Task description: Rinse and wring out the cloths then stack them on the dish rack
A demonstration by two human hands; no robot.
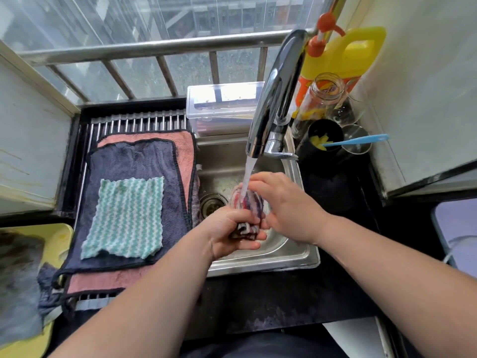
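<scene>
A bunched striped cloth [249,205], red, white and dark, is under the running water from the chrome tap [271,99] above the steel sink [289,257]. My left hand [232,228] grips the cloth's lower end from below. My right hand [284,202] wraps around its right side and top. On the roll-up dish rack [139,121] to the left lie three flat cloths: a pink one [185,148] at the bottom, a dark navy one [134,161] over it, and a green-and-white wavy one [126,215] on top.
A clear plastic box [219,107] stands behind the sink. Right of the tap are a yellow detergent jug [343,55], a glass jar [320,99], a black cup [325,138] with a blue brush [358,140], and glasses. A yellow board [58,241] with a dark rag [18,288] lies at left.
</scene>
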